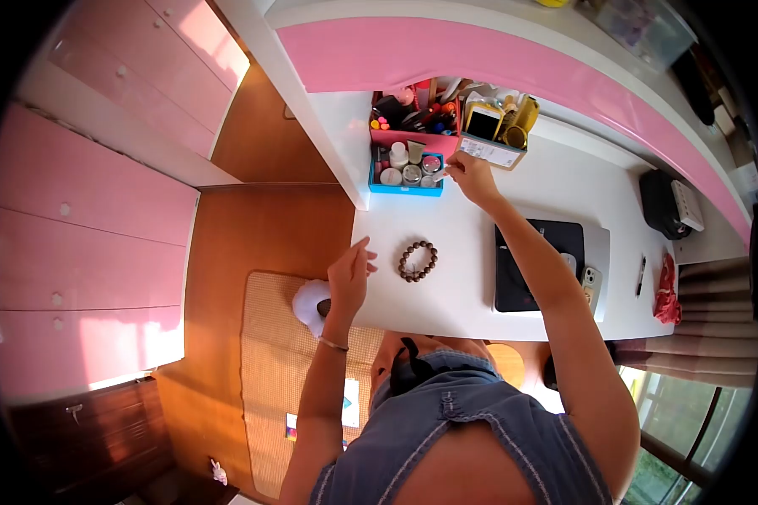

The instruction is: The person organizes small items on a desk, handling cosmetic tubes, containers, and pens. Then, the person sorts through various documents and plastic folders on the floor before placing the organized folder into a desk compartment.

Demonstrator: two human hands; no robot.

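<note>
My right hand [473,178] is at the right edge of a small blue box [406,190], its fingers pinched on a small whitish item [441,174] whose kind I cannot make out. Little jars [411,174], a white bottle [398,154] and tubes stand in that box. My left hand [349,273] hovers by the desk's left edge, fingers partly spread and holding nothing. To its right a brown bead bracelet [418,262] lies in a ring on the white desk [455,295].
Behind the blue box stand a red box [413,137] of pens and small items and a carton [493,155] holding a phone. A black pad [518,278], a phone [591,279], a pen [641,275] and a red wrapper [667,290] lie rightward. A pink-fronted shelf [514,55] overhangs the back.
</note>
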